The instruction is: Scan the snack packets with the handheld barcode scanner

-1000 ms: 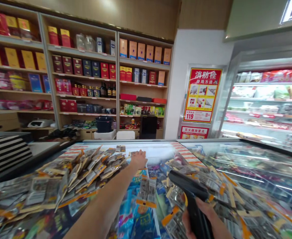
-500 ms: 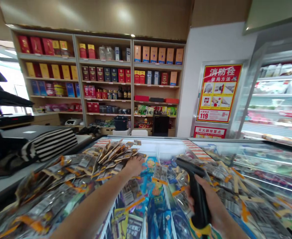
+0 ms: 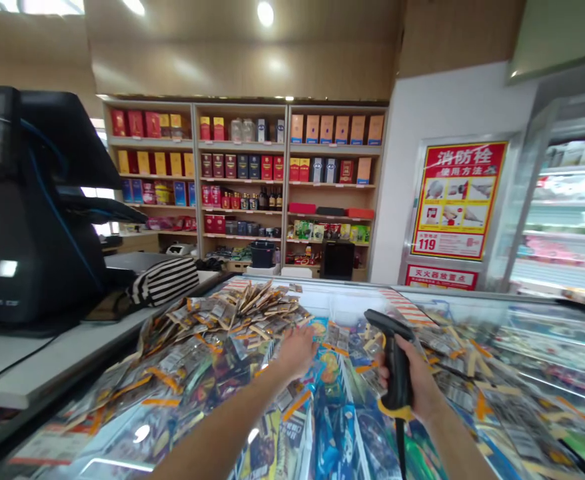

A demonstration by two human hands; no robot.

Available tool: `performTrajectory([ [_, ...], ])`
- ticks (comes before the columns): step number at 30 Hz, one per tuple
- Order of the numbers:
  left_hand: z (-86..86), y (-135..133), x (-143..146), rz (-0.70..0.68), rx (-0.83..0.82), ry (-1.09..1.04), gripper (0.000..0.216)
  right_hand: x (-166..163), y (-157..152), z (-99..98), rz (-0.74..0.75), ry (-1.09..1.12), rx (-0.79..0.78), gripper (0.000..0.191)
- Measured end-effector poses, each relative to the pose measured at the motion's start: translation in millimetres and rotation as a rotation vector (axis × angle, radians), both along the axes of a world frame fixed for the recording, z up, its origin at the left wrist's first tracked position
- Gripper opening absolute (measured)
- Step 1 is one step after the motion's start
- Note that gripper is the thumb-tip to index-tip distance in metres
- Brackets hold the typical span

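The right hand (image 3: pixel 416 388) is closed around the grip of a black scanner (image 3: pixel 391 347), a pistol-shaped plastic tool with a yellow band at its base and its head tipped towards the left. Just to its left, the left hand (image 3: pixel 300 349) lies palm down with fingers loosely spread, touching nothing but flat, shiny packets (image 3: pixel 212 325) with orange strips. These are heaped thickly further left and scattered thinly to the right of the scanner. Both hands are over a glossy glass surface (image 3: pixel 537 319). Well off to the left stand a striped bag (image 3: pixel 165 280) and a dark till screen (image 3: pixel 27 213)
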State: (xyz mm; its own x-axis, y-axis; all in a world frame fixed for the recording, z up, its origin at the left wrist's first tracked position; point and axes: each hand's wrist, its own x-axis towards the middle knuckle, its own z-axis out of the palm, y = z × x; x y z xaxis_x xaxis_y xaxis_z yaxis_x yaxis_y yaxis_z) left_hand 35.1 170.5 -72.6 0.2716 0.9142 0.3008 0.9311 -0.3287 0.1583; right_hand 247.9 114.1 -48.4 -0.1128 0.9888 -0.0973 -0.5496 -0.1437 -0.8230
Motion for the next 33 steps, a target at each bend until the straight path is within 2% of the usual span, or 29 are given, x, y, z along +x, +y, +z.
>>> performTrajectory([
  [5,-17.4,5.3,57.5,-0.027,-0.116,-0.072,0.044,7.3,-1.2,-2.5,0.058,0.055,0.059,0.026],
  [8,-20.5,-1.5,72.6,-0.070,-0.130,-0.136,0.043,8.9,-0.8,-4.6,0.100,0.078,0.092,0.026],
  [11,-17.1,-13.4,51.6,0.030,-0.107,-0.210,0.053,5.1,-0.5,-6.2,0.137,0.040,0.085,0.026],
  [14,-11.6,-21.9,5.5,0.299,-0.075,-0.289,0.048,-4.5,-2.2,-6.8,0.157,0.029,0.058,0.027],
  [16,-9.3,-22.6,-21.8,0.424,-0.089,-0.346,0.045,-12.8,-4.6,-7.7,0.186,0.020,0.025,0.028],
  [19,-9.9,-15.4,-39.9,0.484,-0.139,-0.470,0.038,-24.9,-8.6,-11.8,0.227,-0.005,0.005,0.027],
  [22,-13.0,-6.4,-35.6,0.399,-0.173,-0.647,0.028,-32.9,-11.4,-16.9,0.250,-0.029,0.019,0.030],
  [27,-16.6,-4.3,-28.0,0.141,-0.153,-0.942,0.027,-37.1,-14.4,-17.1,0.289,-0.010,0.054,0.033],
  [33,-24.4,6.4,-33.5,0.022,-0.143,-1.117,0.032,-41.0,-22.9,-7.3,0.355,0.032,0.029,0.037],
])
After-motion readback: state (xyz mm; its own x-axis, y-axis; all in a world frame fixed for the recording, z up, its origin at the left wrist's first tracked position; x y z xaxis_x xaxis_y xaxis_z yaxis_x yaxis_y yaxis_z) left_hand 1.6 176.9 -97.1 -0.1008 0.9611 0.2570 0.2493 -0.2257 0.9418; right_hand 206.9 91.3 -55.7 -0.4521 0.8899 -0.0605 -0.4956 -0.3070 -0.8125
